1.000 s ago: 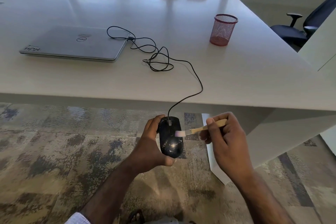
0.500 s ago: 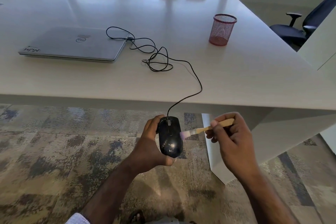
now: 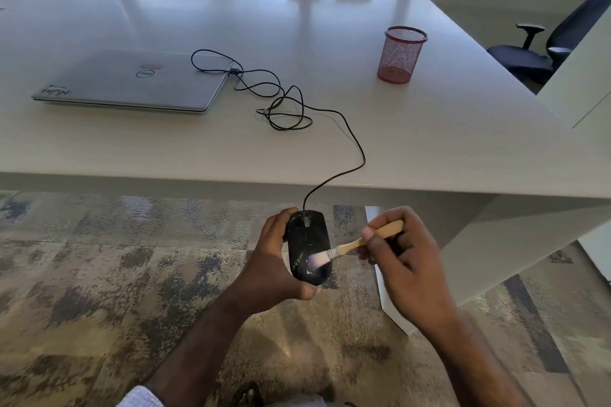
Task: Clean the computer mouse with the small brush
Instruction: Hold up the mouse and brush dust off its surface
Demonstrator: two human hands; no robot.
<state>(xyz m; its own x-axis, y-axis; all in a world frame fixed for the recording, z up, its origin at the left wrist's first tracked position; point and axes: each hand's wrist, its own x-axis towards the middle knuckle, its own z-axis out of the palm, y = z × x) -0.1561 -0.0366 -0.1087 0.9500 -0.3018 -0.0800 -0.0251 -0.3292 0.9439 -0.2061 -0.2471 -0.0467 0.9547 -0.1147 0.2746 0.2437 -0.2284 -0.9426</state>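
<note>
Below the near edge of the worktop (image 3: 429,129), over the patterned carpet (image 3: 99,291), my left hand (image 3: 267,271) grips the black computer mouse (image 3: 305,241), fingers curled round its left side and thumb under its near end. My right hand (image 3: 406,258) pinches the wooden handle of the small brush (image 3: 360,241), whose pale bristles touch the mouse's near right part. White specks dot the mouse's top. Its cable (image 3: 347,132) runs up over the worktop edge in loops to a closed silver laptop (image 3: 132,79). A red mesh cup (image 3: 401,54) stands farther right.
</note>
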